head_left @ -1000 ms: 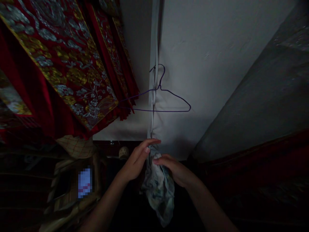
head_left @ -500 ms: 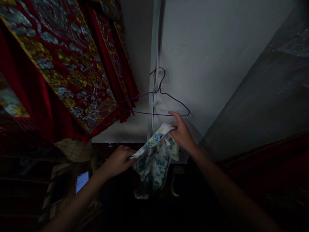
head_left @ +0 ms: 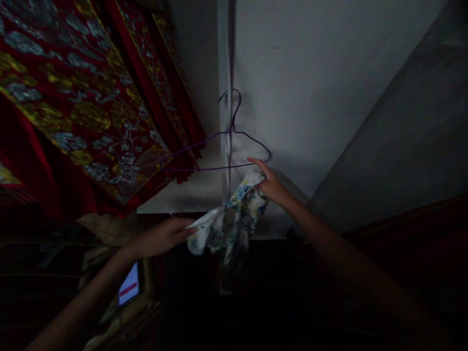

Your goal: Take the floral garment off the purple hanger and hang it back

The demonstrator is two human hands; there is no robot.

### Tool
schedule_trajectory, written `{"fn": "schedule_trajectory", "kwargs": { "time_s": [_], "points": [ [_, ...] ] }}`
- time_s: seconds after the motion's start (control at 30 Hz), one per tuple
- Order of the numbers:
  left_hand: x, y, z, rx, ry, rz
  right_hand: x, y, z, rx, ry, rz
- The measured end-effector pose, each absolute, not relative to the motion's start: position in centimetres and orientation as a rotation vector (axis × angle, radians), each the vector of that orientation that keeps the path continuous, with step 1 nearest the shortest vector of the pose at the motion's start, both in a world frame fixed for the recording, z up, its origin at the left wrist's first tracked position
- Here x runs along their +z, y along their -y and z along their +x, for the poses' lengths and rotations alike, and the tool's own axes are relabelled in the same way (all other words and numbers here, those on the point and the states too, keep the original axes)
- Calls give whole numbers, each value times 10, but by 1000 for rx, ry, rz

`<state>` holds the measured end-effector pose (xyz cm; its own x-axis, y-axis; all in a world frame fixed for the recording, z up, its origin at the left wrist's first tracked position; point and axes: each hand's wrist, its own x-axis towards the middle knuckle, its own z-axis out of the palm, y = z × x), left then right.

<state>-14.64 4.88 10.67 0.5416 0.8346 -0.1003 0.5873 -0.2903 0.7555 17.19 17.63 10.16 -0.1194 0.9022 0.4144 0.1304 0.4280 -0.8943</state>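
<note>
A white cloth garment with a blue and yellow flower print [head_left: 239, 212] is stretched between my two hands. My left hand [head_left: 168, 236] pinches its left end, low in the picture. Higher up, my right hand [head_left: 270, 183] grips the other end, with the index finger extended to the bottom bar of a purple wire hanger [head_left: 252, 139]. That hanger hangs by its hook near the pale strip on the wall, with no garment on it. The cloth's lower folds fade into shadow, so its exact kind cannot be made out.
Red embroidered drapery [head_left: 109, 107] with gold and silver patterns hangs at the left, behind the hanger's left end. Below it, a lit phone [head_left: 129, 285] lies on a wooden piece of furniture. A white wall [head_left: 300, 87] stands ahead; the floor area is dark.
My left hand has moved left and the cloth's left end is spread wider. My right hand has shifted slightly up and left in the picture, as the view also moved.
</note>
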Motion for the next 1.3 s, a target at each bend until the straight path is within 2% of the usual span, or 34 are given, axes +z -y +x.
{"fn": "schedule_trajectory", "kwargs": {
  "time_s": [0.17,0.4,0.47,0.57,0.67,0.77,0.9,1.1,1.3],
  "points": [
    [124,-49,-127,376,-1173,2050,88,-203,148,926,1613,-963],
    [146,-53,-162,93,-1717,2199,85,-186,196,713,1727,-1142],
    [153,-57,-165,227,-1773,2231,92,-172,214,564,1746,-1206],
    [168,-66,-155,634,-1915,2313,102,-158,225,462,1723,-1226],
    [183,-82,-135,1037,-1900,2316,107,-151,219,566,1688,-1186],
    [191,-103,-119,1296,-1636,2339,106,-142,203,735,1677,-1095],
    [191,-126,-113,1229,-1442,2456,103,-127,197,762,1714,-984],
    [186,-137,-122,1135,-1517,2517,125,-115,242,260,1427,-1249],
    [184,-139,-124,1148,-1502,2539,166,-98,271,157,1466,-1257]
  ]
}}
